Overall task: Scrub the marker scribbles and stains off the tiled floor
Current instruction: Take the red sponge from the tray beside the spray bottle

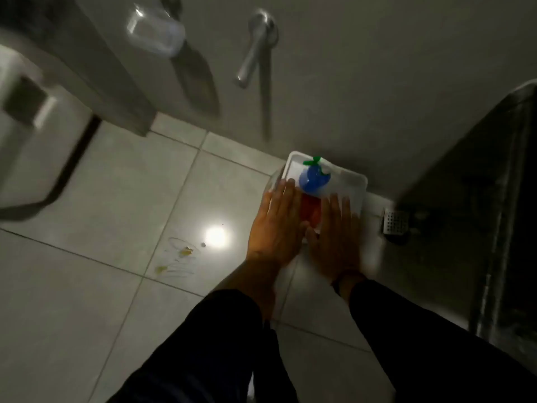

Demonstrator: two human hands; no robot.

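Both hands are reaching down flat, fingers spread and holding nothing: the left hand (276,228) is hovering over the left edge of a white plastic tub (353,181) and the right hand (338,237) over its near right side. Inside the tub a blue spray bottle with a green trigger (313,178) is standing above something red (311,209). The yellowish stains and thin scribbles (177,258) are lying on the pale tiled floor (101,205) to the left of the hands. A metal floor drain (395,222) is sitting just right of the tub.
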